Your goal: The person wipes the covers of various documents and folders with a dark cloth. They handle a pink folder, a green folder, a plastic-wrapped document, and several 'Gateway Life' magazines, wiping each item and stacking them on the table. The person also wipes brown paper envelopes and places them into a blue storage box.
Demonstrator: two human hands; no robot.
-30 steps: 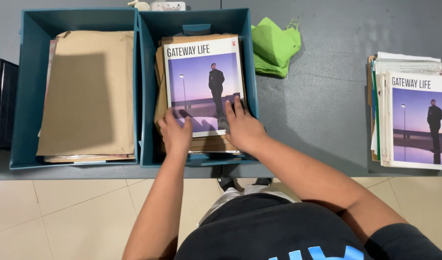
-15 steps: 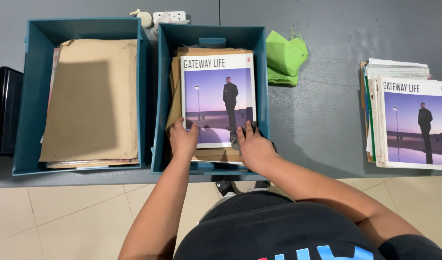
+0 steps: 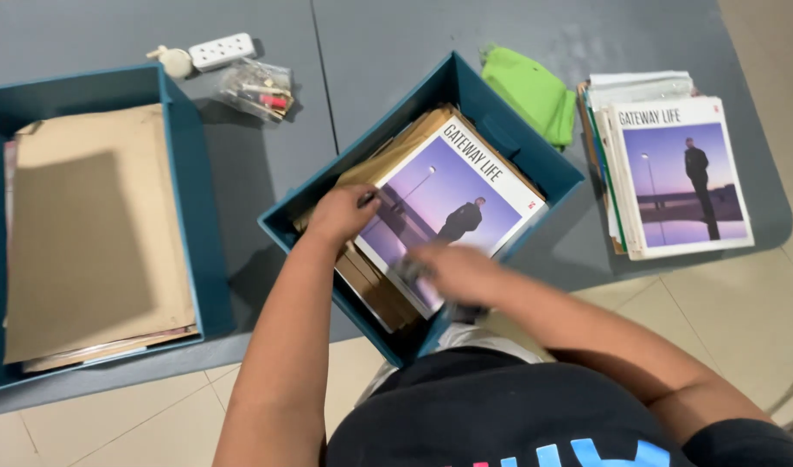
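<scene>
A teal box (image 3: 507, 137) sits turned at an angle, its near corner hanging over the grey table's front edge. It holds brown envelopes topped by a purple-covered magazine (image 3: 465, 186). My left hand (image 3: 340, 212) is inside the box at the stack's left corner, fingers curled over the magazine's edge. My right hand (image 3: 452, 268) is blurred and lies on the magazine's near corner; I cannot make out its grip.
A second teal box (image 3: 182, 173) with a large brown envelope (image 3: 94, 225) stands at the left. A pile of similar magazines (image 3: 673, 173) lies at the right and a green cloth (image 3: 530, 91) behind the turned box. A white power strip (image 3: 223, 50) and a small clear bag (image 3: 258, 86) are further back.
The box with the magazine has swung round and slid toward me, away from the left box, now overhanging the table edge. Both hands stayed on its contents.
</scene>
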